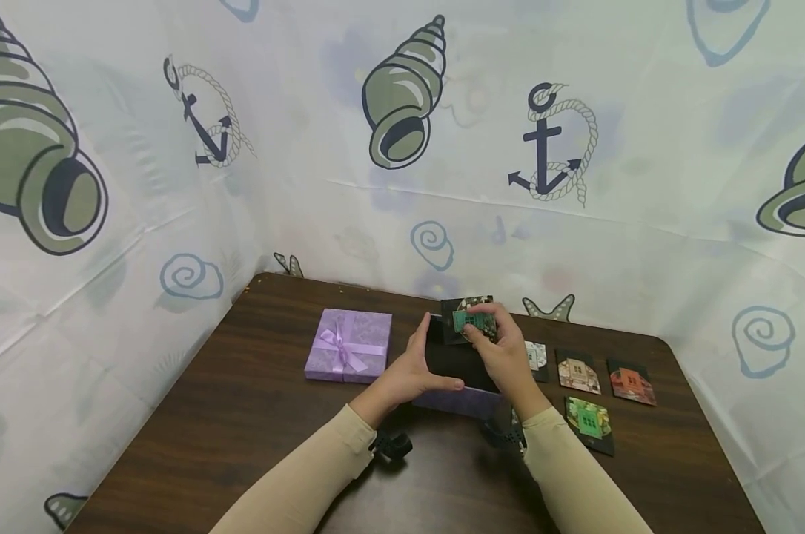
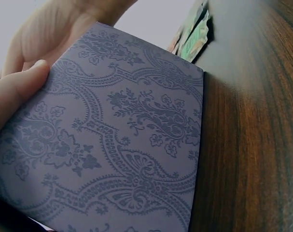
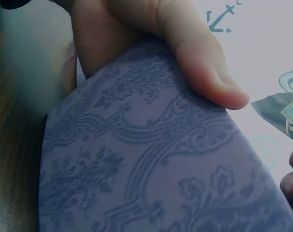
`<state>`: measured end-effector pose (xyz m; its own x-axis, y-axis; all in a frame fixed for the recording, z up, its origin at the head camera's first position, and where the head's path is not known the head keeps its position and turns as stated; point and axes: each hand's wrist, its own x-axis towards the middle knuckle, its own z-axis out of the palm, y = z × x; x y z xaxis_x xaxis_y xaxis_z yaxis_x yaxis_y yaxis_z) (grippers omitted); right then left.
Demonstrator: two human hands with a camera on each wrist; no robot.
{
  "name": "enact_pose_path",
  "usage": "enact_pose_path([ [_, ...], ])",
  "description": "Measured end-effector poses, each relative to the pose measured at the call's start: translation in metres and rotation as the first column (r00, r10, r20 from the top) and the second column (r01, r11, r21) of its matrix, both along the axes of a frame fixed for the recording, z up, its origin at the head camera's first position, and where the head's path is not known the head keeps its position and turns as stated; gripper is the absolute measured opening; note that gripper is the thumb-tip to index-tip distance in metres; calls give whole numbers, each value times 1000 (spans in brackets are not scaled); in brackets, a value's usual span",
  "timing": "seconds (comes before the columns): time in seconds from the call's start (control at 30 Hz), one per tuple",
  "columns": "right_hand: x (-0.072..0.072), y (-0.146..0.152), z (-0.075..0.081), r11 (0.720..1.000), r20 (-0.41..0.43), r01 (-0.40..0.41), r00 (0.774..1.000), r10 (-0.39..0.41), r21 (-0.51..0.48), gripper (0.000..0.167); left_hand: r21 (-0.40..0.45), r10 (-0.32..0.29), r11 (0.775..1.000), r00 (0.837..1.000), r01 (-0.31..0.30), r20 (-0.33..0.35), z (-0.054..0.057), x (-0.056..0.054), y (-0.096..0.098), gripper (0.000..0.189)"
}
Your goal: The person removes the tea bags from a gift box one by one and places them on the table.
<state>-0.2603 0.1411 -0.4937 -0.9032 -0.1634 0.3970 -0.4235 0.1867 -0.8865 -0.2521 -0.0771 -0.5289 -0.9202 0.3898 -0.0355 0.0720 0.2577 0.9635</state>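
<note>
An open purple patterned box (image 1: 456, 401) with a dark interior stands on the table, its embossed side filling both wrist views. My left hand (image 1: 402, 380) grips the box's left side. Its thumb (image 2: 25, 86) presses on the front wall, and its fingers reach up along the far left edge. Above the box's back part, my right hand (image 1: 505, 352) pinches a flat black packet (image 1: 462, 315) with a teal label. In the right wrist view, part of this packet (image 3: 281, 112) shows at the right edge beside the fingertips.
Left of the box lies a lilac lid (image 1: 349, 345) with a ribbon bow. Several similar packets lie at the right: a beige one (image 1: 579, 371), a red one (image 1: 632, 382), a green one (image 1: 589, 423) and a white one (image 1: 536, 357) partly behind my right hand.
</note>
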Motion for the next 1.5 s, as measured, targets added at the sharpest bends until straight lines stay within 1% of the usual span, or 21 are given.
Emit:
enact_pose_path([
  [0.17,10,8,-7,998,25,43,999,-42,-35,32,-18,-1,1000,1000,1,-4,-2,0,0,146],
  [0.33,19,13,-15,995,46,58,997,-55,-76,36,-33,2,999,1000,-2,-11,-3,-2,-1,148],
  [0.5,36,22,-22,989,-3,72,997,-73,-129,51,-21,-5,1000,1000,4,-5,-2,-1,0,147],
  [0.6,48,30,-26,983,-15,99,995,-102,-157,59,-19,-1,1000,1000,1,-12,-2,-1,0,147],
  [0.7,56,42,-32,970,10,108,994,-109,-217,63,-25,5,1000,1000,-6,-18,-3,-1,0,148],
  [0.77,59,53,-37,964,23,114,993,-112,-240,65,-31,6,1000,1000,-7,-14,-3,-2,1,149],
  [0.83,61,67,-43,964,28,118,993,-114,-237,67,-41,7,999,1000,-7,-8,-3,-2,1,150],
  [0.9,65,82,-49,970,19,139,990,-138,-199,68,-47,4,999,1000,-4,0,-3,-2,1,150],
  [0.97,69,97,-54,971,11,176,984,-177,-164,68,-52,5,999,1000,-5,-3,-3,-2,0,150],
  [1.03,73,111,-58,964,8,222,975,-224,-148,68,-51,8,999,1000,-8,-4,-3,-1,0,149],
  [1.1,78,125,-61,953,19,260,965,-260,-157,68,-52,10,999,1000,-11,-5,-3,-1,0,149],
  [1.17,84,138,-64,937,38,297,955,-295,-185,68,-51,11,999,1000,-11,-6,-2,-1,0,149],
  [1.23,89,151,-67,922,56,336,942,-331,-192,68,-51,9,999,1000,-10,-8,-1,0,0,149],
  [1.3,94,165,-69,911,67,357,934,-351,-206,69,-50,8,999,1000,-8,-9,0,0,1,149],
  [1.37,99,177,-70,904,76,378,926,-371,-198,69,-47,10,999,1000,-11,-11,1,0,1,149],
  [1.43,104,188,-70,899,92,406,914,-396,-166,70,-46,14,999,1000,-14,-5,1,1,2,148],
  [1.47,106,193,-71,896,95,423,905,-414,-131,70,-44,15,999,1000,-15,-2,1,1,2,148],
  [1.5,108,198,-71,890,97,449,892,-441,-82,69,-43,15,999,1000,-15,2,1,1,2,148],
])
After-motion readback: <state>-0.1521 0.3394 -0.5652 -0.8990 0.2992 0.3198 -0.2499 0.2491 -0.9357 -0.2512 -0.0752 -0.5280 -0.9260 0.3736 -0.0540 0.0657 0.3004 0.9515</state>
